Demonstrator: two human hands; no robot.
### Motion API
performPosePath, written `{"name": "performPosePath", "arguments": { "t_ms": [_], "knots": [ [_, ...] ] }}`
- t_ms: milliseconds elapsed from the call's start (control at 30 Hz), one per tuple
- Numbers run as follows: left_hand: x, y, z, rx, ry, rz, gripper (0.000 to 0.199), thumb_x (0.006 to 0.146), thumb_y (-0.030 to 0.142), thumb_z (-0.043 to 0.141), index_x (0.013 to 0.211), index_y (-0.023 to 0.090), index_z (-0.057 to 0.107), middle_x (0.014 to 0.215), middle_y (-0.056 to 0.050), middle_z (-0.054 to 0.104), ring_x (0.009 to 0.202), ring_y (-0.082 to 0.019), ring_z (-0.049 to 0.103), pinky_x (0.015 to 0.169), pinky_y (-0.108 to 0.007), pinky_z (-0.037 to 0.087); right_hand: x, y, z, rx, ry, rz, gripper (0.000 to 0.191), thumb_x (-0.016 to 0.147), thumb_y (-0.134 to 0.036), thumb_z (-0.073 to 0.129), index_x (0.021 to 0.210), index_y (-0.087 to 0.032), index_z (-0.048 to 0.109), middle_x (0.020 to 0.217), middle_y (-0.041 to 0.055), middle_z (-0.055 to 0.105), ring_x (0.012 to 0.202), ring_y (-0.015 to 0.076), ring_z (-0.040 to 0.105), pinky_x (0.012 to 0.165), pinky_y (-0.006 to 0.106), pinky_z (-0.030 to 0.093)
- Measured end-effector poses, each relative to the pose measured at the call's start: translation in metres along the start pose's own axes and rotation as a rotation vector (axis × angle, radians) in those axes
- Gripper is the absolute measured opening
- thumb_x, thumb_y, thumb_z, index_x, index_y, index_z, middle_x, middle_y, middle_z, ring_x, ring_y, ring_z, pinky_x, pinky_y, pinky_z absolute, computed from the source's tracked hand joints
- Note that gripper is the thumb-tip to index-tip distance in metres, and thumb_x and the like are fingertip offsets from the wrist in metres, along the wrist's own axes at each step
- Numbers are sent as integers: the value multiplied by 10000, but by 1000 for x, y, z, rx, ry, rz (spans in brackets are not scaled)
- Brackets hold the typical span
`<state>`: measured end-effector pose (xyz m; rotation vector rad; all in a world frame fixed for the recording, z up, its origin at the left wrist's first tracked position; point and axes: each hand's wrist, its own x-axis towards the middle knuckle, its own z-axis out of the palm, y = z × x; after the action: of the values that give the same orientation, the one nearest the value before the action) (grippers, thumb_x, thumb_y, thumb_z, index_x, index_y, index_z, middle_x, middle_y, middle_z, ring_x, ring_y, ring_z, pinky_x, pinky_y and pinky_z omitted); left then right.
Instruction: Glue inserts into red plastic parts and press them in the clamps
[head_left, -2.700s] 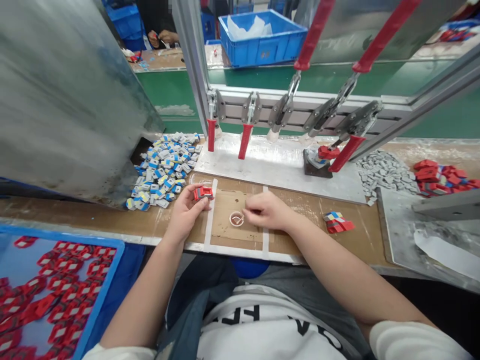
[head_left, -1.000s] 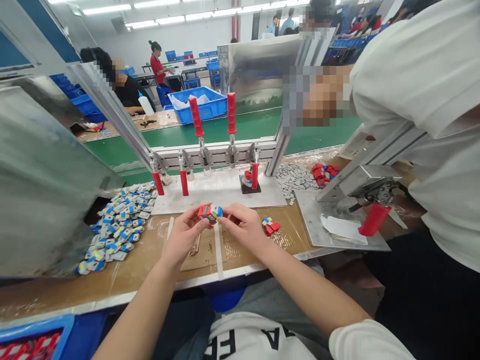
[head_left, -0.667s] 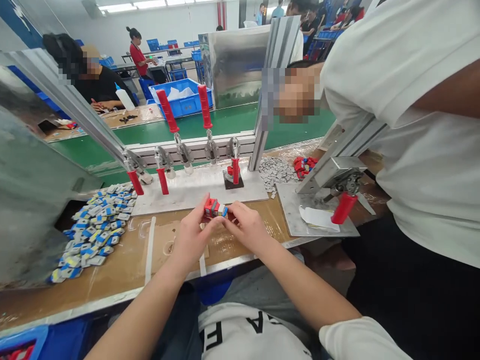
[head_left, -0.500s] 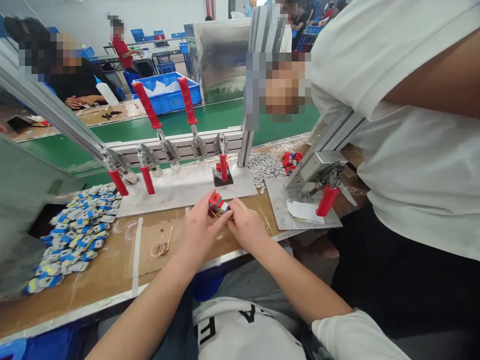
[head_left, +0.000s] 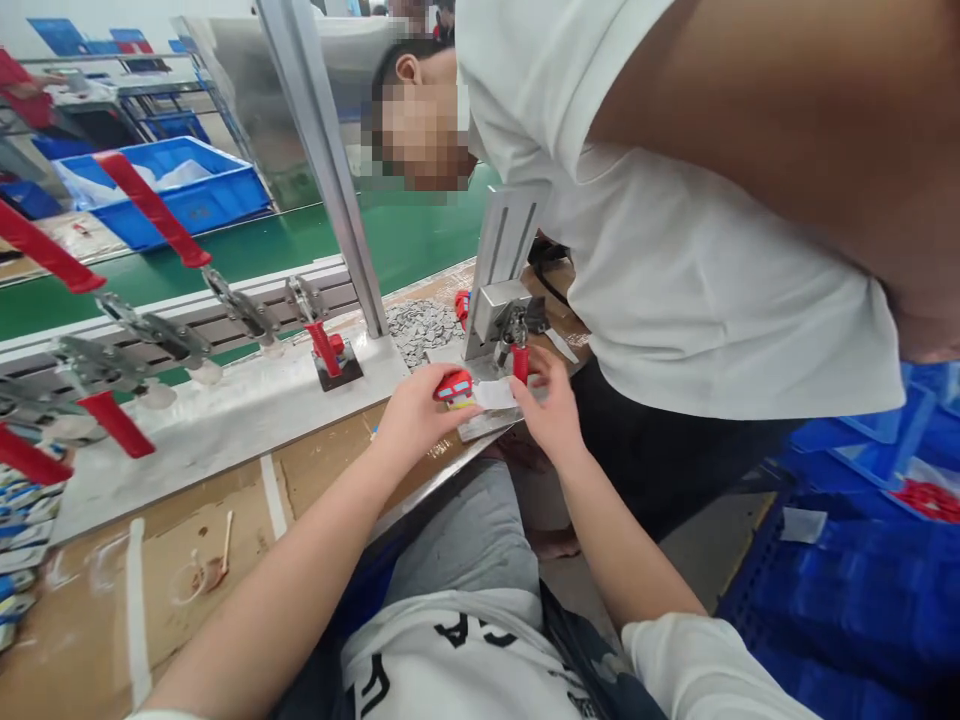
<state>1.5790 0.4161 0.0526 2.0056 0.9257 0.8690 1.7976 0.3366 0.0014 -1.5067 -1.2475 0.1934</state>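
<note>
Head view: left hand [head_left: 415, 412] clamped on red toy [head_left: 454, 384]; right hand [head_left: 553, 412] at red handle [head_left: 520, 361], grip unclear; co-worker [head_left: 705, 280] leaning close.

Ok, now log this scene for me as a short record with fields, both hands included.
Left hand: holding a red toy vehicle with light-blue windows
Right hand: at the red clamp handle; how firmly it grips is unclear
Between hands: white paper above a metal plate
Beyond: pile of gray pieces
Bench, left side: thin stick
Nearby: co-worker in a white shirt, leaning forward
</note>
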Motion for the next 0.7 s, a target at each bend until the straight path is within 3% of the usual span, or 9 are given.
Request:
{"name": "performPosePath", "arguments": {
  "t_ms": [67, 200, 300, 400, 533, 633, 700],
  "knots": [
    [14, -4, 15, -26, -34, -20, 471, 759, 382, 936, 1164, 215, 762, 1097, -88, 780, 983, -293, 728, 924, -423, 587, 3, 12, 1, 166, -142, 42, 616, 1025, -544, 611, 1507, -209, 424, 1084, 117, 746, 1000, 263, 728, 905, 443, 595],
    [21, -12, 37, -2, -67, -29, 509, 770, 332, 928, 1237, 216, 762, 1152, -101, 767, 1006, -294, 724, 951, -436, 581, -12, 12, -12, 384, -122, 72, 528, 1012, -573, 614, 1418, -270, 466, 1102, 112, 742, 969, 272, 746, 878, 460, 614],
    [18, -16, 49, 32, -85, -7, 534, 751, 218, 927, 1259, 222, 761, 1189, -102, 712, 1048, -286, 707, 987, -429, 572, -13, -5, -29, 474, -174, -39, 496, 986, -643, 625, 1336, -301, 548, 1089, 116, 705, 935, 280, 737, 849, 471, 624],
    [16, -18, 59, 46, -59, -12, 540, 747, 144, 915, 1257, 211, 752, 1255, -113, 670, 1118, -288, 693, 1046, -433, 555, 19, -37, -36, 581, -162, -211, 539, 1017, -668, 579, 1446, -345, 539, 1112, 95, 669, 1080, 280, 727, 916, 463, 626],
    [12, -16, 63, 102, -94, -7, 529, 828, 156, 871, 1329, 204, 708, 1278, -122, 730, 1179, -321, 699, 1073, -470, 548, 95, -75, -27, 552, -177, -317, 551, 1067, -585, 579, 1547, -327, 496, 1291, 56, 676, 1263, 232, 685, 1040, 420, 590],
    [11, -12, 63, 148, -111, -10, 584, 833, 176, 882, 1380, 231, 684, 1349, -115, 736, 1247, -328, 698, 1107, -462, 541, 124, -75, -19, 502, -128, -342, 552, 1048, -577, 626, 1499, -266, 551, 1286, 57, 705, 1124, 199, 726, 1003, 392, 615],
    [11, -10, 62, 163, -96, -40, 614, 837, 197, 891, 1407, 240, 666, 1379, -105, 737, 1274, -315, 698, 1124, -442, 536, 111, -58, -18, 534, -11, -347, 496, 1059, -494, 642, 1486, -254, 562, 1307, 74, 712, 1101, 199, 721, 994, 395, 612]
  ]
}}
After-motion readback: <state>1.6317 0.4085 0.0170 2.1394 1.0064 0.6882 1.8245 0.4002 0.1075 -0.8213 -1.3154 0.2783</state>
